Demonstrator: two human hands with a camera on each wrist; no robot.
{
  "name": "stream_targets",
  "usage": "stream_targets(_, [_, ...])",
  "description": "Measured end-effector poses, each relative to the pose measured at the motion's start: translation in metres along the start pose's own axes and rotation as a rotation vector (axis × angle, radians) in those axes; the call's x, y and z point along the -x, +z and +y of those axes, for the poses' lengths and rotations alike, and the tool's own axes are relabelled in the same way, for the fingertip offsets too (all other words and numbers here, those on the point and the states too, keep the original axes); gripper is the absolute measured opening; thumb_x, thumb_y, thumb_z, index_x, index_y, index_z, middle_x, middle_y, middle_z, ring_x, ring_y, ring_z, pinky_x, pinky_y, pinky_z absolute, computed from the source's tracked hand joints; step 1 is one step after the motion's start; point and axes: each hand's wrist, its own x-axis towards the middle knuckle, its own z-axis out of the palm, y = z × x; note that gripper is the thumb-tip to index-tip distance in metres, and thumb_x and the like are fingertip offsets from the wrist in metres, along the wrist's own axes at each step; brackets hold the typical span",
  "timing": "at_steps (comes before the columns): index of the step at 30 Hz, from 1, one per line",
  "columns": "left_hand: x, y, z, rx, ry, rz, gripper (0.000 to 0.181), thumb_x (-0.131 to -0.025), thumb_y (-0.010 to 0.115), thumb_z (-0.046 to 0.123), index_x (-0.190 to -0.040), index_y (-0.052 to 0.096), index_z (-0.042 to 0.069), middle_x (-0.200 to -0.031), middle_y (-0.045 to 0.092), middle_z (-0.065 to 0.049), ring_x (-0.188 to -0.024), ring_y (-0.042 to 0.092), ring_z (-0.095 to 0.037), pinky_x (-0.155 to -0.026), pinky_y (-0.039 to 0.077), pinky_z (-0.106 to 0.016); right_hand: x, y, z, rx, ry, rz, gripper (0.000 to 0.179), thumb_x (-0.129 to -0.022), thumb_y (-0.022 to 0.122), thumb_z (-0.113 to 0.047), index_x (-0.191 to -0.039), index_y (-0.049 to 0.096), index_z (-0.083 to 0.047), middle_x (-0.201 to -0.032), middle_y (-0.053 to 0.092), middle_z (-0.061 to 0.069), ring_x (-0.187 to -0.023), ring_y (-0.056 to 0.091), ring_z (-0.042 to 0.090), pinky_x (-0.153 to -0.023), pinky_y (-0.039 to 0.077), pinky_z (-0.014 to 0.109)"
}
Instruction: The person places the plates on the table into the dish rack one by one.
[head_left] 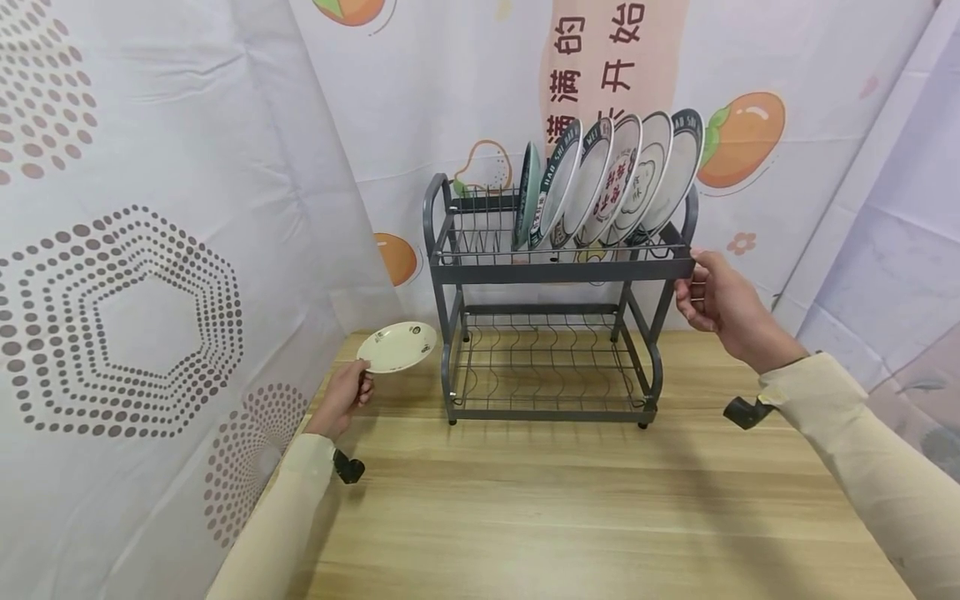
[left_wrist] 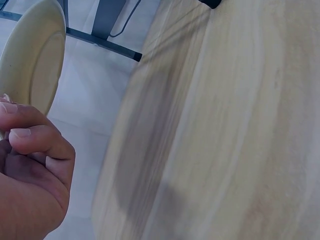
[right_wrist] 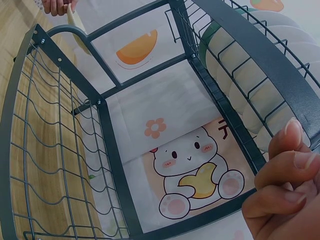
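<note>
At the left, my left hand point(head_left: 347, 395) pinches a small cream plate point(head_left: 397, 347) by its near edge. The plate is held up beside the left side of a dark grey two-tier dish rack point(head_left: 562, 272). In the left wrist view the plate point(left_wrist: 42, 65) shows tilted, and its underside faces that camera. My right hand point(head_left: 727, 304) grips the right front corner of the rack's upper tier, fingers curled. The right wrist view shows its fingertips point(right_wrist: 294, 135) at the upper rail. Several round plates point(head_left: 592, 183) with printed rims stand on edge in the upper tier.
The rack stands on a wooden table point(head_left: 525, 500). The upper tier's left slots point(head_left: 480, 229) and the wire lower shelf point(head_left: 551, 367) show bare wires. Printed curtains point(head_left: 285, 150) hang behind and at both sides.
</note>
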Motion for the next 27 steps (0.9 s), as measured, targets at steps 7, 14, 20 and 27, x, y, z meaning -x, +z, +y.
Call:
stream_targets(7, [0.011, -0.001, 0.002, -0.014, 0.002, 0.011, 0.028, -0.107, 0.046, 0.024, -0.084, 0.049, 0.008, -0.062, 0.045, 0.003, -0.05, 0.042, -0.008, -0.049, 0.038, -0.022, -0.001, 0.0, -0.002, -0.025, 0.002, 0.0, 0.049, -0.11, 0.04, -0.041, -0.078, 0.058, -0.008, -0.064, 0.056, 0.001, -0.046, 0.045, 0.009, -0.045, 0.014, 0.033])
stream_targets(14, [0.017, -0.002, -0.005, -0.023, 0.034, 0.01, 0.032, -0.108, 0.046, 0.026, -0.08, 0.049, 0.01, -0.06, 0.045, 0.004, -0.049, 0.041, -0.008, -0.048, 0.036, -0.021, 0.0, 0.001, -0.001, -0.015, -0.004, -0.008, 0.051, -0.11, 0.039, -0.041, -0.077, 0.058, -0.008, -0.063, 0.056, 0.0, -0.046, 0.046, 0.008, -0.045, 0.015, 0.032])
stream_targets(20, [0.024, -0.004, -0.005, -0.008, 0.035, 0.002, 0.035, -0.108, 0.047, 0.028, -0.078, 0.049, 0.01, -0.059, 0.045, 0.003, -0.049, 0.041, -0.009, -0.05, 0.037, -0.023, -0.001, 0.0, 0.0, -0.015, -0.006, -0.008, 0.051, -0.11, 0.039, -0.041, -0.077, 0.058, -0.008, -0.063, 0.057, 0.0, -0.046, 0.047, 0.008, -0.044, 0.016, 0.031])
stream_targets(27, [0.033, -0.002, -0.002, 0.03, 0.06, -0.022, 0.038, -0.108, 0.047, 0.027, -0.074, 0.048, 0.011, -0.058, 0.045, 0.003, -0.046, 0.04, -0.009, -0.048, 0.037, -0.022, -0.003, -0.002, 0.001, -0.027, -0.004, -0.009, 0.049, -0.11, 0.039, -0.04, -0.078, 0.058, -0.008, -0.064, 0.057, 0.0, -0.047, 0.046, 0.008, -0.045, 0.015, 0.032])
